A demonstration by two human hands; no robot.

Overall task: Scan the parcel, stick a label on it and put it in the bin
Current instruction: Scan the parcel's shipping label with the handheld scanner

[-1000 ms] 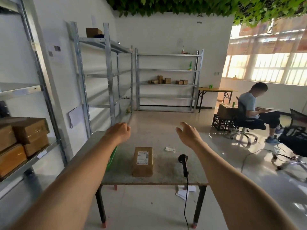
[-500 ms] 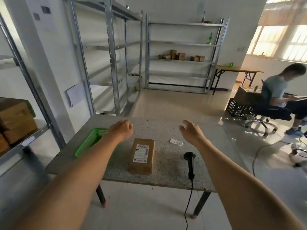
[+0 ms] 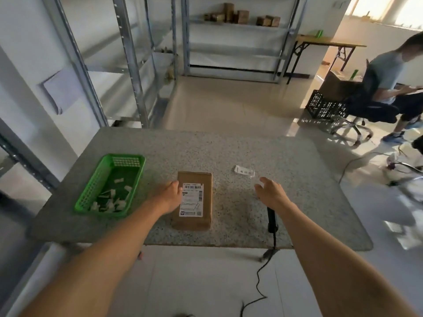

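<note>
A brown cardboard parcel [image 3: 194,202] with a white shipping label lies flat on the speckled stone table [image 3: 229,152]. My left hand [image 3: 169,196] rests against the parcel's left side, fingers loosely apart. My right hand [image 3: 271,193] hovers open above the head of the black corded scanner [image 3: 272,221], whose handle shows below my wrist. A small strip of labels [image 3: 244,171] lies just beyond my right hand. A green plastic basket [image 3: 91,193] with several white paper scraps stands at the table's left.
Metal shelving racks [image 3: 128,53] stand behind and left of the table, with small boxes [image 3: 238,17] on the far one. A person [image 3: 389,72] sits on an office chair at the right beside a black crate [image 3: 325,106]. The scanner cable [image 3: 258,282] hangs off the front edge.
The view has tilted down and come closer to the table. Both hands dropped toward it: the left onto the parcel's left side, the right over the scanner head.
</note>
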